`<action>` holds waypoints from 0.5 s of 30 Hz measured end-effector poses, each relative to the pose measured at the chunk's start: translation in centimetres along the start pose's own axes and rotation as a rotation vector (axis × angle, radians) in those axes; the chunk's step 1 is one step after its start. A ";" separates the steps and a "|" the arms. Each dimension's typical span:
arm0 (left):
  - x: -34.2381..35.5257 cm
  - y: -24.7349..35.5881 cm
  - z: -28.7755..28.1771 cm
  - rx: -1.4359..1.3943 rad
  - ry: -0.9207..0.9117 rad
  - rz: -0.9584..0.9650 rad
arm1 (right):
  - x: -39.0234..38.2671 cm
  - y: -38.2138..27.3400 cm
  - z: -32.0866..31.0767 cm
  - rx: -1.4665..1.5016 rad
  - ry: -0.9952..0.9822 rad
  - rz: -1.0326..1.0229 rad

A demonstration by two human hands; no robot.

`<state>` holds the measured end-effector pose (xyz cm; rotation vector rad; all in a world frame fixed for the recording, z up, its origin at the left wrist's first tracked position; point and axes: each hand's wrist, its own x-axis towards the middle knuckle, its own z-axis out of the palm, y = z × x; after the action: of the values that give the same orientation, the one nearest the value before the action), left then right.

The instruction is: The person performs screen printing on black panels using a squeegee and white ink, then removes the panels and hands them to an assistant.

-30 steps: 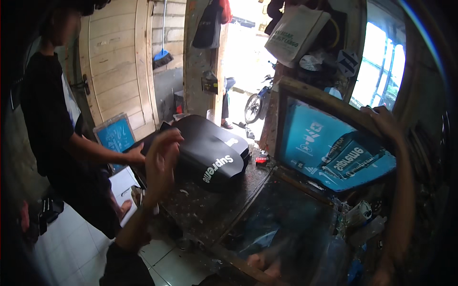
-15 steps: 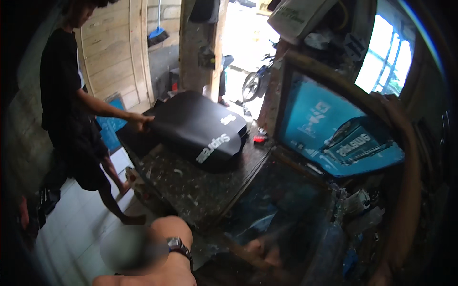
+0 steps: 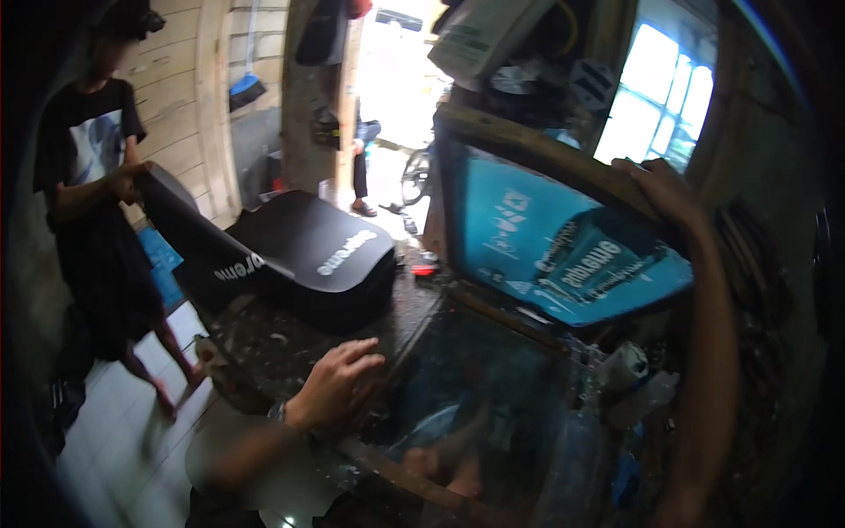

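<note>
My left hand hangs open above the table, beside the glass work surface, with its fingers loosely curved and apart. My right hand grips the top of a wooden screen frame, tilted up over the back of that surface. The frame holds a turquoise mesh with printed stencil shapes. On the table lies a stack of black flat pieces with white lettering. A co-worker on the left holds the top piece up by one end, so that it bends.
The co-worker stands on the tiled floor near a wooden door. Cans and clutter sit right of the glass. A bright doorway shows a motorbike wheel and another person's leg. Bags hang above; a window is at back right.
The co-worker has lifted a black piece off the stack toward the left. My left hand has moved down from chest height to above the table. The view has shifted; my right hand still grips the frame.
</note>
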<state>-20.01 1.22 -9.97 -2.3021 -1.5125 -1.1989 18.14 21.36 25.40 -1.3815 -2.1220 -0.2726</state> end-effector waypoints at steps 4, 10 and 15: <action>5.8 -7.2 -0.2 0.162 0.107 -0.067 | 0.3 3.1 0.2 0.096 0.012 0.012; 9.0 -20.0 0.2 -0.084 -0.290 -0.414 | 1.5 3.6 1.8 0.095 0.099 -0.060; 8.8 -22.1 -0.9 -0.707 -0.464 -0.606 | 0.4 2.7 1.8 0.296 0.056 0.093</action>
<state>-37.15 17.74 -9.94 -2.7961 -2.3897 -1.6231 19.74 23.74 23.79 -1.2769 -1.9542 0.0392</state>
